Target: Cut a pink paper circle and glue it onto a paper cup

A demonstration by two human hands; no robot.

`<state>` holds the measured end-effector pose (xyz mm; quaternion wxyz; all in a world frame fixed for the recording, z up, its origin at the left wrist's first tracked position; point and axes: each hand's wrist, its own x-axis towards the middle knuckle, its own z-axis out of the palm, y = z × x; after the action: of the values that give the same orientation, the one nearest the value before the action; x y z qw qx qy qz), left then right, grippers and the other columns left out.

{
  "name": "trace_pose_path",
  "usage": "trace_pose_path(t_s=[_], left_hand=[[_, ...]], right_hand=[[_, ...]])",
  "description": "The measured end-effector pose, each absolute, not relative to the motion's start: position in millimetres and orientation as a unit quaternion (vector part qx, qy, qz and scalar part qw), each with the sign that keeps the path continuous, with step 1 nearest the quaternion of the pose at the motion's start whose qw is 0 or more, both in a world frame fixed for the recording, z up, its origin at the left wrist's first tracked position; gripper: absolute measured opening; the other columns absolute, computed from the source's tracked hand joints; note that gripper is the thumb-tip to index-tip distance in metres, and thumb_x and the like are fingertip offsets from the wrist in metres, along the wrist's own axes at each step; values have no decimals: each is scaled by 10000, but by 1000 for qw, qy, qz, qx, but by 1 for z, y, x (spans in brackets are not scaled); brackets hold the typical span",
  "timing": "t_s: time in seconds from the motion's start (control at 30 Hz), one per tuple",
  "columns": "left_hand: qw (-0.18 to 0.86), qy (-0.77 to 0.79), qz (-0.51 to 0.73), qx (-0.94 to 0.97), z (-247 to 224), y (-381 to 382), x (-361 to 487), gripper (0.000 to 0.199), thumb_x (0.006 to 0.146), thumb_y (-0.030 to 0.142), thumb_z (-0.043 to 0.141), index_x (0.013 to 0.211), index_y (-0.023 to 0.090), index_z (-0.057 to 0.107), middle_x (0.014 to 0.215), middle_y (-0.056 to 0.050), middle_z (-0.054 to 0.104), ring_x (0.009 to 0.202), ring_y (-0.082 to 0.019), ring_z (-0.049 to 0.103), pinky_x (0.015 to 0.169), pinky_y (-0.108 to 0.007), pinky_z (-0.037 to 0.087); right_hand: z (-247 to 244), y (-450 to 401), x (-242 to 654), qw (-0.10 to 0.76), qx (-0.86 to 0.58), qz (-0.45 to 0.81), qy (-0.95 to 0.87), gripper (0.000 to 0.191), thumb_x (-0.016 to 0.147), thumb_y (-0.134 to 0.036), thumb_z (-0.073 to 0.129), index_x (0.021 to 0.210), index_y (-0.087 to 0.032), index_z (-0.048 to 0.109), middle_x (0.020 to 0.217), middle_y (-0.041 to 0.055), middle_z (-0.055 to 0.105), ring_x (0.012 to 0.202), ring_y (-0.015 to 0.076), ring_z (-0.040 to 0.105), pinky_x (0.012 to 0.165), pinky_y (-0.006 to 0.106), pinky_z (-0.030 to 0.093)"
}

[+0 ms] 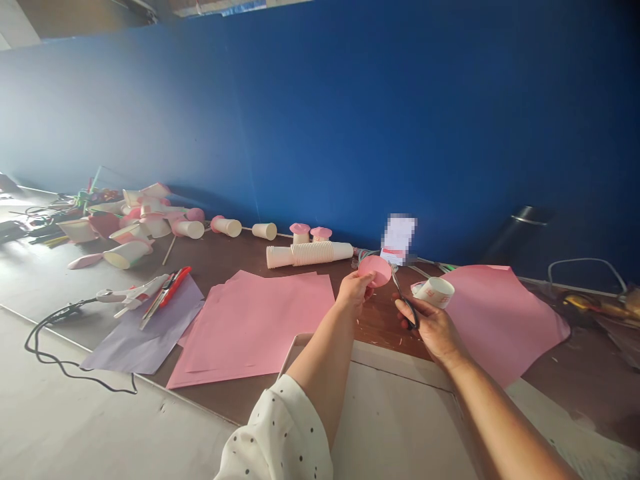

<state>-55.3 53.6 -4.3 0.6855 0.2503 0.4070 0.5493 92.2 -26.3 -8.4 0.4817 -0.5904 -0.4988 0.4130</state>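
My left hand (356, 291) is closed on a round pink paper piece (376, 271), thumb on top. Black-handled scissors (411, 313) are in my right hand (431, 325), their blades pointing up at the right edge of the pink circle. Just beyond my right hand a white paper cup (436, 292) with red print lies on its side. Behind my left hand lies a long stack of nested white cups (315, 253). Large pink paper sheets (255, 327) lie to the left, and another pink sheet (500, 313) is on the right.
On the left, a glue gun (133, 297) and a red cutter (167, 293) rest on purple paper (135, 340). Cups with pink parts (135, 227) are piled at the back left. A blue panel (320, 120) stands behind the table, with a blurred card (399, 240) before it.
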Motion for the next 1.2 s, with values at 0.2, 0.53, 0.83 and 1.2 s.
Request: trace_pose_path(t_s=[0.2, 0.53, 0.83, 1.2], left_hand=[[687, 405, 547, 254, -4, 53, -56, 225, 623, 240, 792, 745, 138, 632, 620, 5, 556, 547, -61, 488, 563, -190, 411], [687, 404, 551, 248, -4, 54, -55, 216, 610, 237, 798, 680, 136, 620, 621, -6, 566, 552, -67, 492, 563, -195, 407], [690, 402, 545, 254, -1, 52, -57, 190, 643, 229, 774, 701, 135, 619, 595, 4, 550, 530, -63, 476, 550, -193, 399], [684, 408, 549, 253, -4, 54, -55, 194, 637, 217, 771, 723, 128, 622, 609, 3, 555, 534, -58, 491, 562, -190, 422]], right_hand=[[-6, -27, 92, 477, -598, 410, -497, 511, 677, -565, 729, 1058, -223, 736, 699, 5, 638, 602, 143, 575, 486, 240, 379], [-5, -28, 93, 464, -600, 406, -511, 514, 690, -581, 709, 1055, -219, 736, 708, 10, 655, 609, 152, 585, 496, 246, 384], [-6, -28, 93, 472, -592, 415, -504, 493, 697, -559, 723, 1064, -229, 730, 689, -3, 636, 605, 139, 568, 487, 236, 365], [-16, -23, 95, 485, -588, 406, -504, 502, 682, -560, 731, 1059, -230, 731, 682, -3, 633, 588, 142, 564, 478, 240, 362]])
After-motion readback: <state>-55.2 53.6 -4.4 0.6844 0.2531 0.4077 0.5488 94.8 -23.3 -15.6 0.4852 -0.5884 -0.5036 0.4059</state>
